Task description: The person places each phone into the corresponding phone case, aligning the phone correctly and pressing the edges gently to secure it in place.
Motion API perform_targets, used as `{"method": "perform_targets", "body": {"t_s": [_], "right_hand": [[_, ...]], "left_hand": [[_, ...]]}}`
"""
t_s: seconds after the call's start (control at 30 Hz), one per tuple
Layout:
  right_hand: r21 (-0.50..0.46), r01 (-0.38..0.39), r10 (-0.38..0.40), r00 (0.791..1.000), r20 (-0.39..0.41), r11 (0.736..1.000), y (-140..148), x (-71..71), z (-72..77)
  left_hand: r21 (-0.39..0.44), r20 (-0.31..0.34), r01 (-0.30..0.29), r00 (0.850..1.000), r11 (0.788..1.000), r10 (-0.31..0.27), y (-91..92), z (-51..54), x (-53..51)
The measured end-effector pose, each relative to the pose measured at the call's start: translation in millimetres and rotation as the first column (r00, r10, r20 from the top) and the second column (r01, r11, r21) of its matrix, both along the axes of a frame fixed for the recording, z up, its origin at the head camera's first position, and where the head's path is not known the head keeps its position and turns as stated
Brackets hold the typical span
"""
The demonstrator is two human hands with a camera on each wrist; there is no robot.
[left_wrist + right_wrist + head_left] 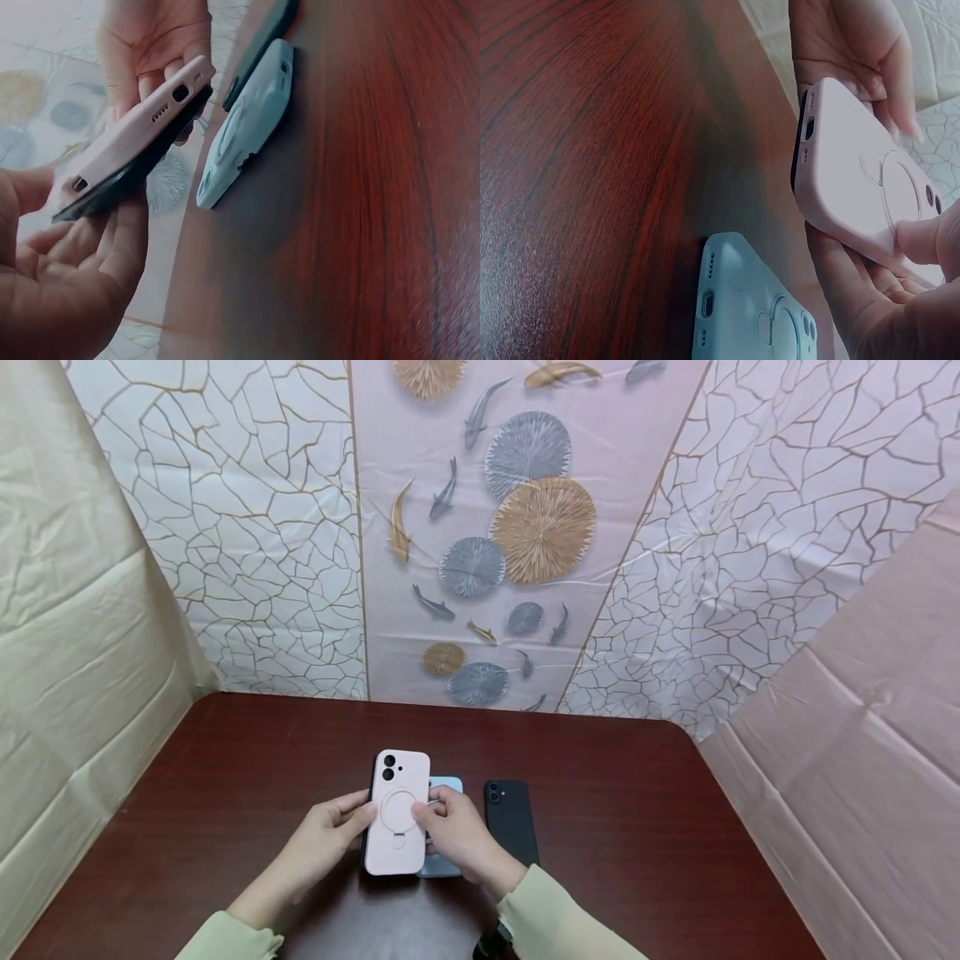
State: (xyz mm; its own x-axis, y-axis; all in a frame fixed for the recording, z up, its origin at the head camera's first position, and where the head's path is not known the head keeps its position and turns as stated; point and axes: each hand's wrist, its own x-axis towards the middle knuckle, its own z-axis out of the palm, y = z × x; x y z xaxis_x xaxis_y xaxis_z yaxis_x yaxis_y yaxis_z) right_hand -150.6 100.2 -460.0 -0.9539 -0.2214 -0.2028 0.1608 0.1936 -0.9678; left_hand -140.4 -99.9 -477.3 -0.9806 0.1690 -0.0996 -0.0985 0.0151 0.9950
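Both hands hold a pink phone case (400, 853) above the table, its camera holes and ring facing up. A dark slab, perhaps a phone, shows along its underside (135, 171). My left hand (318, 835) grips the left edge, thumb on the rim and fingers beneath. With its thumb on the pink back beside the ring, my right hand (465, 835) pinches the right edge. Underneath and slightly right lies a light blue phone case (739, 300) with a ring, partly covered in the head view. Right of it is a black phone or case (512, 818), its lower end hidden by the right arm.
The dark red wooden table (637, 827) has rounded far corners. Patterned cloth (480, 635) hangs behind it, with plain cloth (82, 693) at the left and pinkish cloth (862, 727) at the right. A small black object (491, 942) shows by the right sleeve.
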Motion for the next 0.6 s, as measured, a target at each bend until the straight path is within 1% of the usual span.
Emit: {"method": "perform_targets", "body": {"t_s": [0.07, 0.17, 0.27, 0.43, 0.6], "right_hand": [[0.007, -0.001, 0.001, 1.000, -0.012, 1.000, -0.3, 0.5, 0.1], [0.010, -0.010, 0.010, 1.000, -0.023, 1.000, -1.5, 1.4, 0.6], [0.020, -0.013, 0.014, 1.000, -0.015, 1.000, -2.2, 1.9, 1.4], [0.026, -0.007, 0.007, 1.000, 0.018, 1.000, -1.6, 2.3, 2.1], [-0.012, -0.007, 0.007, 1.000, 0.027, 1.000, 0.7, 2.2, 0.3]], "left_hand": [[-0.072, -0.047, -0.023, 0.999, 0.997, 0.020, 1.2, 0.9, -0.2], [-0.169, -0.105, -0.063, 0.993, 0.984, 0.045, 1.4, 2.3, -0.1], [-0.229, -0.136, -0.105, 0.988, 0.968, 0.075, 0.1, 2.1, 0.2], [-0.255, -0.139, -0.147, 0.984, 0.956, 0.114, -2.8, 0.5, -0.2], [-0.222, -0.116, -0.133, 0.987, 0.966, 0.110, -2.5, 2.4, 0.0]]}}
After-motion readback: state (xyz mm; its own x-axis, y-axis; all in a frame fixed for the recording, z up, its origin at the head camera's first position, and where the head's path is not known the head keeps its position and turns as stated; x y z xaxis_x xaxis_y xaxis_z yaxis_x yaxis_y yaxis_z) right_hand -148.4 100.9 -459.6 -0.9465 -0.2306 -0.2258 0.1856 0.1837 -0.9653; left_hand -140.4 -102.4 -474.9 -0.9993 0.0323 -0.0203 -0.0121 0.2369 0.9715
